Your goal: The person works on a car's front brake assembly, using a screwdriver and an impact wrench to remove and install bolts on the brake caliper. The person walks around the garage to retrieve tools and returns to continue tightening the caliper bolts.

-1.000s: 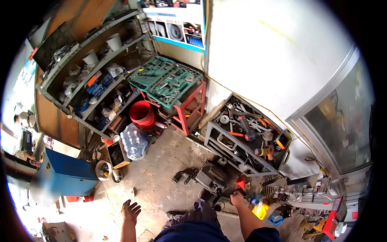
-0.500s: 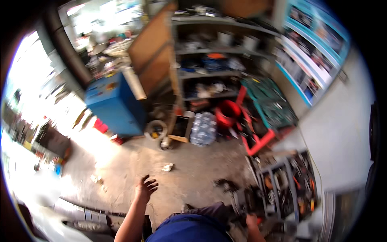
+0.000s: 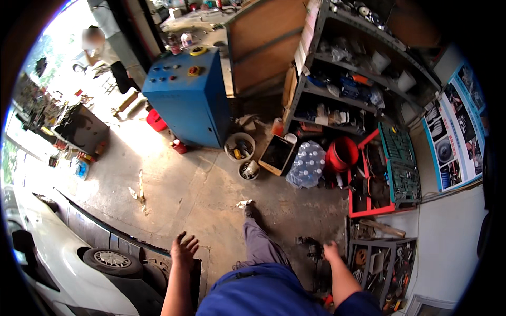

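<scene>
View swings left, bringing the white car [image 3: 58, 258] in. Left hand [image 3: 184, 252] spread, empty; right hand [image 3: 331, 251] (near tool cart [image 3: 379, 243]) can't tell.

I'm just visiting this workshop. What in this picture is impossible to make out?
In the head view:
Right hand: its palm is turned from sight, so whether it holds anything is unclear.
White car: partly cut off by the picture's dark round rim.
Blue cabinet: its own walls hide the inside.
Shelves: many things there are too small and shadowed to name.
</scene>
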Motion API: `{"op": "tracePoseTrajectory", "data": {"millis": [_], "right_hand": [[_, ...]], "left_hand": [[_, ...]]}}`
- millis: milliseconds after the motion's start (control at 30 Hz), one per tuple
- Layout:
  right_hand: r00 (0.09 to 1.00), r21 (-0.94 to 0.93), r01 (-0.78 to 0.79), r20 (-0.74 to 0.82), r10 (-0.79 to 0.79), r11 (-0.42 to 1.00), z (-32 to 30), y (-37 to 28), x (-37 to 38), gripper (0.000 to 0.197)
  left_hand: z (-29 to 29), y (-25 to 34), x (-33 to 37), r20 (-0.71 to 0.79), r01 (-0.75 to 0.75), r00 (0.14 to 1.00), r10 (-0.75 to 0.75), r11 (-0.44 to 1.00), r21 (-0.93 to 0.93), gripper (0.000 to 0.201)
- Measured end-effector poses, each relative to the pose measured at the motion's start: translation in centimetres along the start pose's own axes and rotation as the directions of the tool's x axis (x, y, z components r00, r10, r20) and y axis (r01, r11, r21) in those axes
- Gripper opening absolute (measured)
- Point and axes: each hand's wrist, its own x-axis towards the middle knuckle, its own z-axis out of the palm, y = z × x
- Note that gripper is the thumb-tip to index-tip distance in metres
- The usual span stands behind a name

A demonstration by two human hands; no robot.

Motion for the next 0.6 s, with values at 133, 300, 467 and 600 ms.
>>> {"op": "tracePoseTrajectory", "data": {"millis": [133, 300, 467, 600], "right_hand": [[0.997, 0.078, -0.075, -0.024, 0.077, 0.994, 3.2, -9.5, 6.2, 0.043], [0.980, 0.037, 0.136, 0.143, -0.140, 0.990, 10.8, -28.2, 7.6, 0.048], [0.889, -0.030, 0.377, 0.292, -0.353, 0.926, 16.7, -40.4, 5.7, 0.048], [0.843, -0.047, 0.519, 0.193, -0.502, 0.853, 18.1, -40.6, 10.9, 0.048]], "left_hand": [[0.4, 5.5, 3.1, -0.101, 0.026, 0.995, -0.024, 1.000, 0.012, 0.055], [2.2, 15.9, 6.3, -0.152, -0.141, 0.978, 0.146, 0.989, 0.043, 0.054], [7.0, 20.1, 10.8, -0.159, -0.109, 0.981, 0.114, 0.993, 0.040, 0.054], [9.1, 20.0, 16.5, -0.103, -0.053, 0.994, 0.047, 0.997, -0.057, 0.057]]}}
